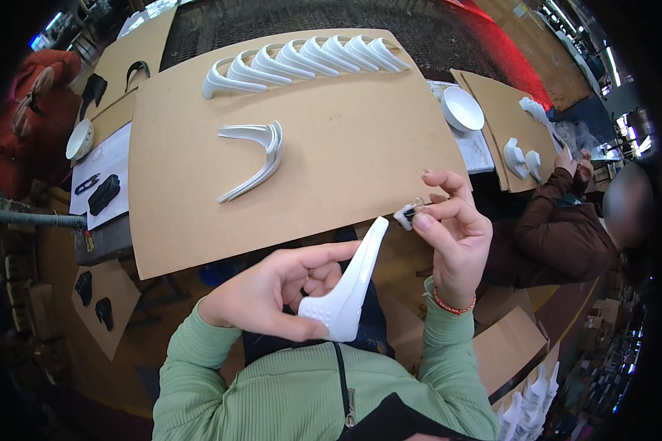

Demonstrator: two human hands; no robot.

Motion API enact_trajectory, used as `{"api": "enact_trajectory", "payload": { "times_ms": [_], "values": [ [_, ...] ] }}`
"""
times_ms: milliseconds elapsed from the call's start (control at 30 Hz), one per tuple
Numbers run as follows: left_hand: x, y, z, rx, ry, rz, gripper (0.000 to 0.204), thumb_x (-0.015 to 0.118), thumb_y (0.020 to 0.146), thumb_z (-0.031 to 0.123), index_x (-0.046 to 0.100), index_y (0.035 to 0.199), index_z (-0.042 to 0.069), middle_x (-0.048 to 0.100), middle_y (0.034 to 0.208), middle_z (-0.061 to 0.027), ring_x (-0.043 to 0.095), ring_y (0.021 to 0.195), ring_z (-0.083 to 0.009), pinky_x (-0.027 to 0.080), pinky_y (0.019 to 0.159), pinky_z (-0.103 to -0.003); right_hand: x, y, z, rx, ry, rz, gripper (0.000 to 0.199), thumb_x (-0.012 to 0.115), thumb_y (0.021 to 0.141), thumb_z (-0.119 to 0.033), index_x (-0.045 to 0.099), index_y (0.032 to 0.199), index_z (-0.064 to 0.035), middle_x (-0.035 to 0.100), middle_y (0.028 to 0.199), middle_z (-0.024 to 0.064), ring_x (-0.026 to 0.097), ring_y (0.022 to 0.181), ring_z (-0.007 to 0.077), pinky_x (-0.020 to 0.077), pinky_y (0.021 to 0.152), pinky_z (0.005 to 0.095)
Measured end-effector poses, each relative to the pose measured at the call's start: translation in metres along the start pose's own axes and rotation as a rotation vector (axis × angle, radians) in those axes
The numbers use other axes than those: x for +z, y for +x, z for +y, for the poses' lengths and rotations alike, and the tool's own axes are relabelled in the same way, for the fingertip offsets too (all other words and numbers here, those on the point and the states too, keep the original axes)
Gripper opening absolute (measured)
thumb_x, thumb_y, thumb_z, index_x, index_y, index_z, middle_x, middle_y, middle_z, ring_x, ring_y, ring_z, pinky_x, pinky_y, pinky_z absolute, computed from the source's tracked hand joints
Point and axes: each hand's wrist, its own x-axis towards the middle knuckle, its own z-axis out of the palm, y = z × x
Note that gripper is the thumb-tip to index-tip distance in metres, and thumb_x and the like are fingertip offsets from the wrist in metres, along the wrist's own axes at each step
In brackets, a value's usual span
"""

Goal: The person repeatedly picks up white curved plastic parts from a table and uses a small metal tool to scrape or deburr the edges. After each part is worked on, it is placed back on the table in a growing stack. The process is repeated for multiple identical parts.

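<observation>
While the left hand grips a white curved plastic piece near 6 o'clock, fingers wrapped around its wide dimpled base, thumb across the top, the piece's narrow end points up toward 12, ending just below the right hand. Right hand sits at about 4 o'clock, fingers pinched on a small white-and-dark tool held just beside the piece's tip; whether they touch, cannot tell. Red bracelet on the right wrist, green sleeves on both arms.

Cardboard sheet fills the centre. At 12 o'clock on it, a row of white pieces lined up and overlapping. Around 10 o'clock from centre, a stacked pair of the same pieces lying flat, well apart from the row.

At 2 o'clock, a white bowl and a second cardboard with a few white parts. At 3 o'clock, a person in a brown sleeve. At 9–10 o'clock, another bowl, black parts, and a person in red. More white pieces stacked at 5 o'clock.
</observation>
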Motion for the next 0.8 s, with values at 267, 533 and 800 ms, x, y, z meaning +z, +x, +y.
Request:
{"api": "enact_trajectory", "payload": {
  "times_ms": [267,533,800],
  "values": [
    [-0.012,0.011,-0.009,0.100,-0.220,0.261,0.030,0.057,0.092,0.016,0.059,0.112,-0.007,0.066,0.103,-0.0125,0.064,0.092,-0.0165,0.052,0.087,-0.032,0.002,-0.015,0.002,-0.227,0.024,-0.129,0.017,0.073,0.067,0.004,0.070,0.083,-0.0018,0.055,0.113,0.0158,0.052,0.107,0.0231,0.0383,0.093,0.0366],
    [0.005,0.011,-0.013,0.098,-0.094,0.301,0.024,0.056,0.094,0.011,0.059,0.113,-0.003,0.064,0.103,-0.0088,0.062,0.094,-0.0134,0.055,0.082,-0.031,0.018,-0.014,0.003,-0.314,-0.200,-0.172,0.018,0.076,0.068,0.001,0.071,0.086,-0.0021,0.057,0.103,0.0123,0.058,0.093,0.0194,0.0459,0.079,0.0305],
    [0.012,0.005,-0.011,0.065,-0.004,0.288,0.024,0.053,0.095,0.014,0.055,0.111,-0.004,0.064,0.094,-0.0076,0.064,0.083,-0.0122,0.058,0.071,-0.028,0.019,-0.013,0.001,-0.285,-0.236,-0.199,0.017,0.076,0.069,0.000,0.071,0.085,-0.0020,0.058,0.096,0.0110,0.058,0.090,0.0191,0.0463,0.077,0.0299]
  ]
}}
